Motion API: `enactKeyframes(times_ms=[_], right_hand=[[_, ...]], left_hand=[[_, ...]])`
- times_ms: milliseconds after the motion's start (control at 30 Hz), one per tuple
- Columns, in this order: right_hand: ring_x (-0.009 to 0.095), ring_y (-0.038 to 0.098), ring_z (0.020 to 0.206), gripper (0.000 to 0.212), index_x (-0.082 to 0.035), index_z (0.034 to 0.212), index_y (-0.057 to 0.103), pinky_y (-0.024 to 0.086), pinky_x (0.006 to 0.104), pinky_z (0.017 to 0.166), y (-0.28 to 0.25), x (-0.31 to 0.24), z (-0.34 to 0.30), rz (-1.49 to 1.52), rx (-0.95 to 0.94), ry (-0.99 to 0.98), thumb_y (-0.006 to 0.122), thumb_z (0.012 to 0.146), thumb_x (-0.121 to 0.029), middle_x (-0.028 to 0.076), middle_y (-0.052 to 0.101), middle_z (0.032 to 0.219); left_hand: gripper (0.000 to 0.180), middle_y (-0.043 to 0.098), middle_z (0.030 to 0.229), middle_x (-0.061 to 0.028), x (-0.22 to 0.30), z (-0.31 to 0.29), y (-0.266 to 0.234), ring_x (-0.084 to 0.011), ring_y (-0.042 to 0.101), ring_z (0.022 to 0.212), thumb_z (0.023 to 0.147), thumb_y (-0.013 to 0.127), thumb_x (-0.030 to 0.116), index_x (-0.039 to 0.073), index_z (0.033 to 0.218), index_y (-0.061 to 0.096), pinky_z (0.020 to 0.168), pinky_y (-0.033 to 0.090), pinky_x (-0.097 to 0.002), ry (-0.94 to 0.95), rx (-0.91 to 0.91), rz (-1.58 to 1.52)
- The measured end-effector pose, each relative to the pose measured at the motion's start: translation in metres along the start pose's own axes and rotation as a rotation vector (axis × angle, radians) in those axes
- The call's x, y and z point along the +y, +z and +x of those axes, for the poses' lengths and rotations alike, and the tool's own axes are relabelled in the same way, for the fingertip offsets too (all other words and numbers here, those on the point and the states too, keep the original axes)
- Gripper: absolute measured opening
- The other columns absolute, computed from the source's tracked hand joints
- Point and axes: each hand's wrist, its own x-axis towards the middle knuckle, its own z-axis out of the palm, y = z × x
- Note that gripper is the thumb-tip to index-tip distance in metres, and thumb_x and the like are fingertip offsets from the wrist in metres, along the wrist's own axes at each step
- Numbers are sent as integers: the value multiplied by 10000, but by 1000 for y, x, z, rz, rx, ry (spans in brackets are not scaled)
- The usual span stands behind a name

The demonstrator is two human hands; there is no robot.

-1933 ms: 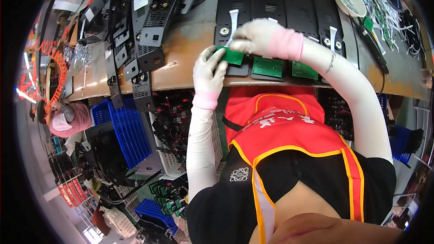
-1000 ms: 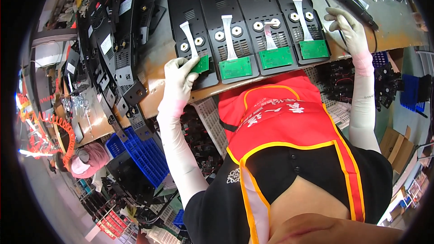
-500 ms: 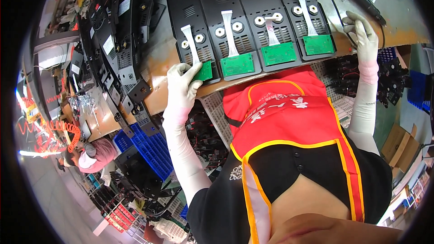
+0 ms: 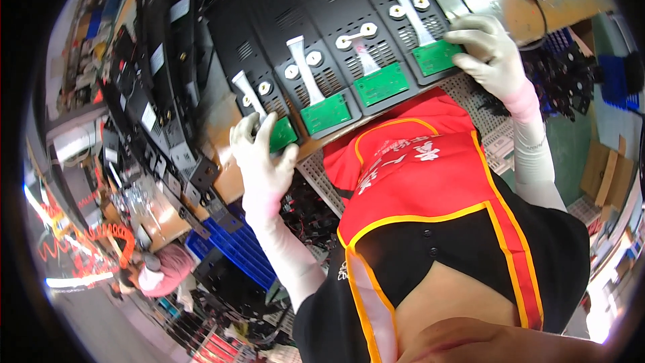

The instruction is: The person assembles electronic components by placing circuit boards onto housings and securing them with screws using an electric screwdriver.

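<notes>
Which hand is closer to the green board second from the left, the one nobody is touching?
Probably the left hand. It rests on the leftmost green board, right beside that untouched board. The right hand is at the far-right board.

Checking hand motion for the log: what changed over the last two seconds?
The right hand left the bench's right side and came down onto the rightmost green board. The left hand shifted left to the leftmost green board. The four boards and black panels kept their row.

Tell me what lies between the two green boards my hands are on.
Head view: between the left hand's board and the right hand's board lie two more green boards.
</notes>
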Motion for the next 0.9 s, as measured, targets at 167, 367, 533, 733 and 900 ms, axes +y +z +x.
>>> enactKeyframes(times_ms=[167, 367, 533, 733, 900], right_hand=[[306, 558, 1094, 415, -80, 1071, 681, 430, 407, 966, -1, 4, 2, 61, -119, -62, 752, 677, -192, 105, 623, 1130], [310, 508, 1193, 325, -100, 1005, 710, 401, 426, 1023, 14, 24, -10, 109, -93, -129, 744, 691, -177, 47, 639, 1139], [302, 479, 1227, 316, -122, 989, 721, 389, 433, 1033, 15, 27, -10, 191, -123, -97, 760, 694, -225, 33, 648, 1123], [295, 484, 1225, 355, -99, 1011, 677, 392, 441, 1032, 6, 24, -11, 156, -128, -80, 757, 701, -254, 41, 627, 1160], [315, 502, 1178, 354, -75, 1085, 641, 395, 413, 1024, -25, 19, -1, 66, 109, 195, 675, 778, -247, 130, 574, 1196]], left_hand=[[575, 507, 1279, -166, 39, 13, 32, -386, 442, 1214, 700, 757, 214, 97, 1239, 595, 1077, 307, -525, 128, -27, -119], [493, 545, 1188, -138, 46, 25, 61, -335, 493, 1150, 716, 744, 156, 114, 1193, 629, 1069, 325, -536, 171, -19, -65], [488, 569, 1120, -134, 47, 19, 62, -332, 505, 1119, 696, 767, 131, 109, 1169, 650, 1066, 330, -527, 93, 32, -121], [534, 564, 1134, -138, 44, 22, 59, -351, 478, 1140, 694, 790, 298, 101, 1168, 645, 1089, 289, -533, 73, -38, -193], [682, 570, 1133, -144, 35, 18, 58, -366, 479, 1133, 698, 740, 529, 75, 1191, 616, 1078, 295, -545, 74, -46, -193]])
